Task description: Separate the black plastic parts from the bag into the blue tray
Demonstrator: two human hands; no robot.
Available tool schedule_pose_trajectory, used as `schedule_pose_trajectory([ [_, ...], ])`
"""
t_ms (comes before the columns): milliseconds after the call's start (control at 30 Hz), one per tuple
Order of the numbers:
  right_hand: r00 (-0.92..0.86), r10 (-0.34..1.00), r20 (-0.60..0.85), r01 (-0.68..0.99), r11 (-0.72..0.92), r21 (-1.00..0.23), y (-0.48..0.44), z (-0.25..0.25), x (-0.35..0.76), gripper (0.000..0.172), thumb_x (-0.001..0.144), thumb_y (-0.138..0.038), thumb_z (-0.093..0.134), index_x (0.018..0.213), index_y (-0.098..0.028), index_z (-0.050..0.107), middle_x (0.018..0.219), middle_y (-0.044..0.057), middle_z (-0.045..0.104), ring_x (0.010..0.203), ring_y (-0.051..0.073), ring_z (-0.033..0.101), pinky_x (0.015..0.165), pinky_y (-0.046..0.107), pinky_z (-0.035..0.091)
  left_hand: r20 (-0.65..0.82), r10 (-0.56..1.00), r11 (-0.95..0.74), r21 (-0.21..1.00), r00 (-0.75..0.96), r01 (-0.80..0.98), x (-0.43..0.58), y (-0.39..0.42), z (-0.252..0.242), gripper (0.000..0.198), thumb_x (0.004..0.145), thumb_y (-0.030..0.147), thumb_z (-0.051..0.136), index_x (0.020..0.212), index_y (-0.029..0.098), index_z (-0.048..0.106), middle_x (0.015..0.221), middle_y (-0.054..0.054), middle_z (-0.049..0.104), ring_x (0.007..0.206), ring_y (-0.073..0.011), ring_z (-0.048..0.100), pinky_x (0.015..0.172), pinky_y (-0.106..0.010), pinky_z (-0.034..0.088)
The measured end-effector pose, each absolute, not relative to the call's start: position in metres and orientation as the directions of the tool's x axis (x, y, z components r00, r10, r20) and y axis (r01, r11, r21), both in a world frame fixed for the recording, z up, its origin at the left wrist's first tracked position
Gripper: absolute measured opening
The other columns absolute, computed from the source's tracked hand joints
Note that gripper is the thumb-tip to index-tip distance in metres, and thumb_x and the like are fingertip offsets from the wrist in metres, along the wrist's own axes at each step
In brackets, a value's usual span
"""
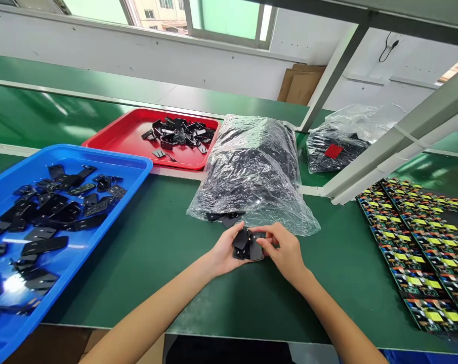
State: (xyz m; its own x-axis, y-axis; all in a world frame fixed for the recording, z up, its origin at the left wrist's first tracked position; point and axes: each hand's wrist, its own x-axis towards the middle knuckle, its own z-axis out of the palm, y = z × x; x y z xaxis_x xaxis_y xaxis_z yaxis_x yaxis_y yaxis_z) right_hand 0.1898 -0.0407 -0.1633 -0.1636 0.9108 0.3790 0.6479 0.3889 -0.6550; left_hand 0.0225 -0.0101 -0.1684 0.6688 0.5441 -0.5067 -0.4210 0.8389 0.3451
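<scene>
Both my hands meet over the green table, just in front of a clear plastic bag [251,167] full of black plastic parts. My left hand [223,253] is closed around the left side of a small black plastic part [247,245]. My right hand [285,250] pinches the same part from the right with thumb and fingers. A few loose black parts [224,217] spill from the bag's open mouth right behind my hands.
A blue tray [99,237] with several black parts lies at the left. A red tray [130,134] with more parts sits behind it. A second bag [346,136] is at the back right, circuit boards [422,247] at the right, under a white rail [396,146].
</scene>
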Motion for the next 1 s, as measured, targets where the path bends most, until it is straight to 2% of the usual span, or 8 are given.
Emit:
schedule_pose_trajectory([
  [100, -0.196, 0.87, 0.453, 0.602, 0.471, -0.644, -0.041, -0.163, 0.194, 0.026, 0.09, -0.036, 0.044, 0.104, -0.023, 0.061, 0.076, 0.003, 0.056, 0.063, 0.014, 0.052, 0.058, 0.027, 0.045, -0.45, 0.542, 0.84, 0.321, 0.71, -0.438, 0.018, -0.009, -0.168, 0.043, 0.088, 0.042, 0.042, 0.113, 0.011, 0.058, 0.099, -0.014, 0.068, 0.086, -0.0264, 0.066, 0.08, -0.041, 0.049],
  [233, -0.368, 0.74, 0.563, 0.565, 0.659, -0.497, -0.041, -0.166, 0.193, 0.035, 0.085, -0.046, 0.05, 0.108, -0.02, 0.056, 0.094, 0.01, 0.061, 0.085, 0.021, 0.057, 0.072, 0.036, 0.049, -0.374, 0.598, 0.801, 0.287, 0.708, -0.525, 0.013, -0.008, -0.167, 0.047, 0.087, 0.042, 0.042, 0.122, 0.012, 0.052, 0.097, -0.014, 0.067, 0.089, -0.0286, 0.065, 0.085, -0.049, 0.046],
  [433, -0.494, 0.611, 0.619, 0.587, 0.759, -0.281, -0.045, -0.173, 0.182, 0.03, 0.084, -0.038, 0.055, 0.107, -0.019, 0.058, 0.103, 0.012, 0.061, 0.097, 0.025, 0.054, 0.083, 0.042, 0.045, -0.447, 0.642, 0.76, 0.259, 0.623, -0.596, 0.012, -0.007, -0.167, 0.038, 0.086, 0.035, 0.045, 0.114, 0.012, 0.057, 0.098, -0.011, 0.066, 0.077, -0.0189, 0.064, 0.067, -0.032, 0.052],
  [567, -0.335, 0.71, 0.619, 0.647, 0.651, -0.397, -0.034, -0.173, 0.2, 0.016, 0.087, -0.028, 0.049, 0.094, -0.02, 0.061, 0.093, 0.009, 0.063, 0.088, 0.022, 0.057, 0.079, 0.039, 0.046, -0.445, 0.645, 0.761, 0.294, 0.621, -0.578, 0.011, -0.006, -0.168, 0.031, 0.084, 0.032, 0.049, 0.108, 0.015, 0.059, 0.095, -0.008, 0.065, 0.07, -0.0165, 0.063, 0.047, -0.021, 0.046],
  [700, -0.201, 0.861, 0.467, 0.775, 0.431, -0.462, -0.012, -0.183, 0.227, 0.024, 0.091, -0.026, 0.04, 0.092, -0.019, 0.063, 0.091, 0.009, 0.064, 0.089, 0.022, 0.058, 0.08, 0.038, 0.047, -0.424, 0.659, 0.748, 0.291, 0.621, -0.596, 0.01, -0.005, -0.168, 0.026, 0.082, 0.031, 0.051, 0.101, 0.015, 0.06, 0.084, -0.007, 0.064, 0.063, -0.0136, 0.06, 0.037, -0.016, 0.035],
  [800, -0.212, 0.903, 0.374, 0.874, 0.347, -0.341, 0.0, -0.195, 0.235, 0.035, 0.091, -0.033, 0.039, 0.119, -0.018, 0.055, 0.128, 0.015, 0.051, 0.117, 0.029, 0.046, 0.092, 0.045, 0.043, -0.436, 0.677, 0.731, 0.31, 0.592, -0.608, 0.011, -0.006, -0.166, 0.032, 0.083, 0.032, 0.051, 0.108, 0.014, 0.059, 0.088, -0.008, 0.065, 0.067, -0.0158, 0.062, 0.047, -0.02, 0.045],
  [867, -0.242, 0.913, 0.329, 0.898, 0.339, -0.28, 0.004, -0.201, 0.235, 0.041, 0.092, -0.035, 0.037, 0.128, -0.019, 0.048, 0.139, 0.014, 0.04, 0.126, 0.03, 0.038, 0.095, 0.048, 0.04, -0.446, 0.695, 0.714, 0.33, 0.564, -0.618, 0.012, -0.007, -0.165, 0.038, 0.084, 0.033, 0.049, 0.115, 0.012, 0.056, 0.1, -0.012, 0.066, 0.081, -0.0224, 0.064, 0.066, -0.031, 0.053],
  [1000, -0.252, 0.897, 0.363, 0.877, 0.37, -0.306, 0.003, -0.205, 0.23, 0.03, 0.092, -0.033, 0.039, 0.11, -0.017, 0.057, 0.117, 0.015, 0.056, 0.114, 0.028, 0.048, 0.093, 0.045, 0.042, -0.424, 0.717, 0.692, 0.339, 0.554, -0.637, 0.013, -0.007, -0.165, 0.047, 0.086, 0.036, 0.047, 0.126, 0.012, 0.049, 0.121, -0.016, 0.059, 0.108, -0.0332, 0.057, 0.09, -0.048, 0.045],
])
